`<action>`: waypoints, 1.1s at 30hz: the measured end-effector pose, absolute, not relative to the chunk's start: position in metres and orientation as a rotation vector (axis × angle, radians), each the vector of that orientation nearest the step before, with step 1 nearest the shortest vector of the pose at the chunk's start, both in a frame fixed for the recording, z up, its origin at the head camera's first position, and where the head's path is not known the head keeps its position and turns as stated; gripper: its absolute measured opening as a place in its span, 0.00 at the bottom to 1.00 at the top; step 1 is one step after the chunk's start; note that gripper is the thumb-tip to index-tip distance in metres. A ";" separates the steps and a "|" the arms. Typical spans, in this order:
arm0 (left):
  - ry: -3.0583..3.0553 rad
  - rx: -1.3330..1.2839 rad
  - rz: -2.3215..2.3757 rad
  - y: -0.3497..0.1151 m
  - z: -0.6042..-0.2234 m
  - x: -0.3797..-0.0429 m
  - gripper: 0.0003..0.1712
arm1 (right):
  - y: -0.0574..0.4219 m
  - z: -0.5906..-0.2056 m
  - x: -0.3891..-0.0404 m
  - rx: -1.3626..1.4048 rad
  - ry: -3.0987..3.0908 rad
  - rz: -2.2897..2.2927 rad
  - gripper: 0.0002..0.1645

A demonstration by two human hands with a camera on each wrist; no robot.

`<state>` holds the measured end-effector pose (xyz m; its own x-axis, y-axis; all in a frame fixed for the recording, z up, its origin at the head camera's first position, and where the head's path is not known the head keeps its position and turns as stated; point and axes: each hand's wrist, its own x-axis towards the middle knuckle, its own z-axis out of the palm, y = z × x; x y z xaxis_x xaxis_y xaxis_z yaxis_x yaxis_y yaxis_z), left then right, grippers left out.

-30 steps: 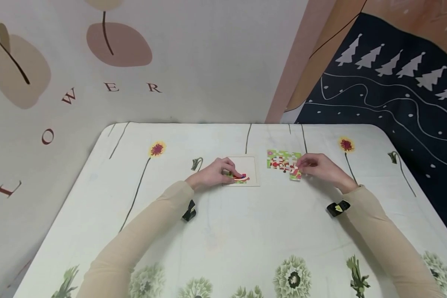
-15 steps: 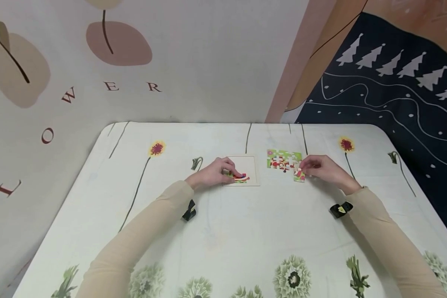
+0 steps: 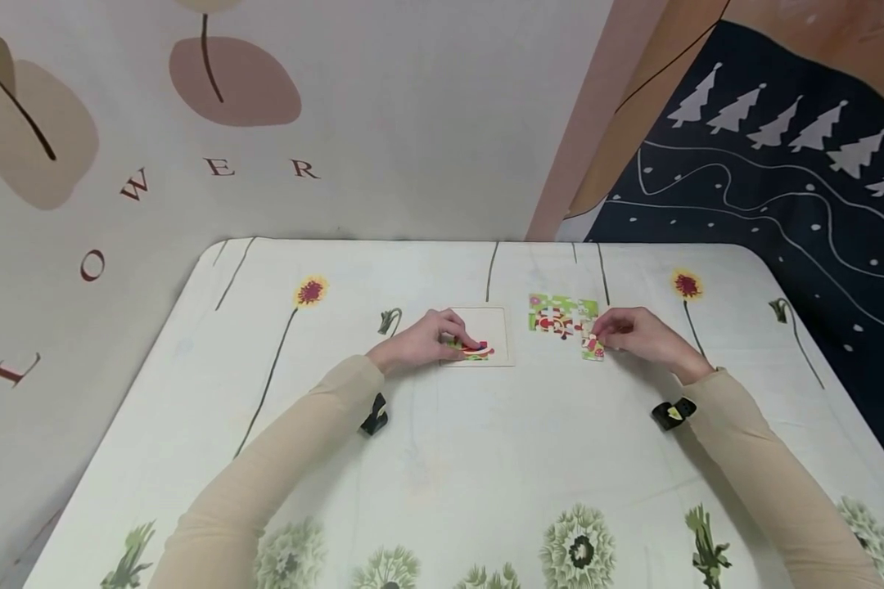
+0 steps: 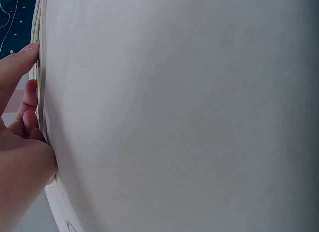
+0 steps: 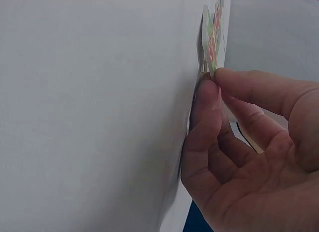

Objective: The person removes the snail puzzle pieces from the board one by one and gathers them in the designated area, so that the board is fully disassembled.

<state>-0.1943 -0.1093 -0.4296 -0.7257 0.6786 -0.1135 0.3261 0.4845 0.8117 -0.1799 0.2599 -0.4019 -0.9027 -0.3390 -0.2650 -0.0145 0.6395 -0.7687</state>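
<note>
In the head view my left hand (image 3: 436, 337) rests on a thin-framed puzzle board (image 3: 495, 327), its thumb and index fingertips down on colourful puzzle pieces (image 3: 479, 350) in the lower left part. The left wrist view shows the fingertips against the board's thin edge (image 4: 42, 67). My right hand (image 3: 633, 331) pinches a green and red puzzle piece (image 3: 593, 350) between thumb and fingers. In the right wrist view that piece (image 5: 211, 42) stands tilted up from the table. Just left of it lies a joined block of puzzle pieces (image 3: 554, 315), green with red.
A white flower-printed cloth covers the table (image 3: 471, 442). Behind the table's far edge hangs a pale printed curtain (image 3: 427, 123). A dark cloth with white trees (image 3: 766, 180) hangs at the right. Black wrist cameras (image 3: 674, 413) sit on both wrists.
My right hand has shifted slightly right with the puzzle piece, drawing it a little away from the joined block. My left hand stays in place on the board.
</note>
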 end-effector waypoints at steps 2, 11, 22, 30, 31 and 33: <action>2.310 0.840 1.141 -0.109 -0.430 -0.195 0.15 | 0.260 -0.402 -0.180 -0.280 2.478 -1.152 0.12; 2.320 0.839 1.127 -0.109 -0.430 -0.195 0.15 | 0.261 -0.401 -0.178 -0.322 2.523 -1.123 0.10; 2.321 0.796 1.124 -0.108 -0.431 -0.195 0.14 | 0.262 -0.405 -0.179 -0.320 2.535 -1.098 0.11; 2.327 0.792 1.126 -0.108 -0.430 -0.194 0.15 | 0.262 -0.408 -0.180 -0.284 2.515 -1.098 0.13; 2.329 0.795 1.125 -0.108 -0.430 -0.194 0.15 | 0.262 -0.408 -0.180 -0.283 2.514 -1.099 0.14; 2.332 0.803 1.122 -0.109 -0.430 -0.194 0.14 | 0.261 -0.407 -0.179 -0.286 2.517 -1.098 0.13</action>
